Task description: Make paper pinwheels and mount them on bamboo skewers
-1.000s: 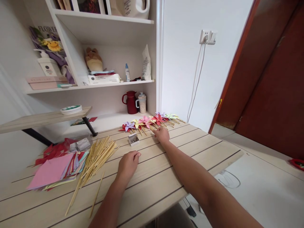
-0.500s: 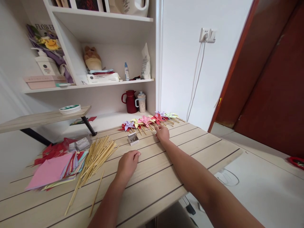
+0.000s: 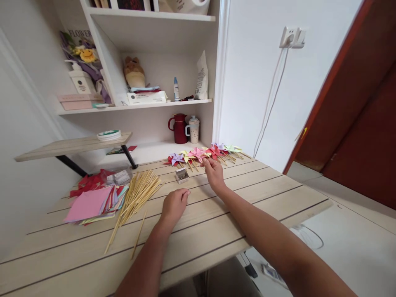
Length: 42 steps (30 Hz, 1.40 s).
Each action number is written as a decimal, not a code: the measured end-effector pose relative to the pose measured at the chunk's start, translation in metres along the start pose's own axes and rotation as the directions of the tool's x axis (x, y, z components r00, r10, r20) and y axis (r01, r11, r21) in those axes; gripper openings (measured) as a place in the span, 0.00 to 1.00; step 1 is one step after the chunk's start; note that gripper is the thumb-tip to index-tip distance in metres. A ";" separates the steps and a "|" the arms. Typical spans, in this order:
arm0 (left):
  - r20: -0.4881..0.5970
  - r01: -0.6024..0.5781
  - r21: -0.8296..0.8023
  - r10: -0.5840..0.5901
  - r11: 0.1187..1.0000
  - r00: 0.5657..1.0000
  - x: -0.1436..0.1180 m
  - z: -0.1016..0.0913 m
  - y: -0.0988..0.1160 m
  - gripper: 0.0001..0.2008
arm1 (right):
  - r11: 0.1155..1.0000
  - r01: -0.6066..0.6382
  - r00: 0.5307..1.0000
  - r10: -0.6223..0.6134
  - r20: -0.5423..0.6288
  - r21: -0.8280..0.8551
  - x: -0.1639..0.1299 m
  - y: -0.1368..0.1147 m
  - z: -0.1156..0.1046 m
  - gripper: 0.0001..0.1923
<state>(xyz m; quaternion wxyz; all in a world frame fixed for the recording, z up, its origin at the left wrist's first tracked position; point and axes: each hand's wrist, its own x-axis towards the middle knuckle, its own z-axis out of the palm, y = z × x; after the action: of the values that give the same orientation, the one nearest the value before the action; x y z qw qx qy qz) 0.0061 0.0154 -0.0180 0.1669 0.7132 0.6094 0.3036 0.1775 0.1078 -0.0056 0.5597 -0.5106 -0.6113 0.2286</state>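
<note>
My right hand point(image 3: 214, 173) reaches to the far side of the wooden table point(image 3: 247, 194), its fingertips touching the stick ends of a row of coloured paper pinwheels point(image 3: 204, 153). Whether it grips one I cannot tell. My left hand point(image 3: 175, 204) rests on the table with fingers loosely curled, holding nothing. A small open box of pins point(image 3: 182, 175) sits between the hands. A pile of bamboo sticks point(image 3: 137, 194) and a stack of coloured paper squares point(image 3: 93, 202) lie to the left.
White shelves behind the table hold a red jug point(image 3: 179, 128), a mug point(image 3: 194, 129), a bottle, a plush toy and boxes. A raised wooden shelf point(image 3: 74, 145) carries a roll of tape. A red-brown door point(image 3: 355, 103) stands at the right; cables hang from a wall socket point(image 3: 291, 37).
The camera has shifted left, so everything sits further right in view. My right hand has edged up to the pinwheel sticks. My left hand stays in place.
</note>
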 end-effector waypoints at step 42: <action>-0.553 0.571 0.570 -0.238 0.591 0.798 -0.077 -0.181 -0.153 0.19 | 0.966 0.255 0.599 -0.199 0.776 0.051 -0.059 -0.017 0.042 0.09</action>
<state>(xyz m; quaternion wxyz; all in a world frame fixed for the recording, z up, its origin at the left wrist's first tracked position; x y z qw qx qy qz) -0.2323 -0.0527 0.0091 -0.1919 0.4743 0.8475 0.1412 0.1240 0.0618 -0.0295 0.2499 -0.2986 -0.8589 0.3327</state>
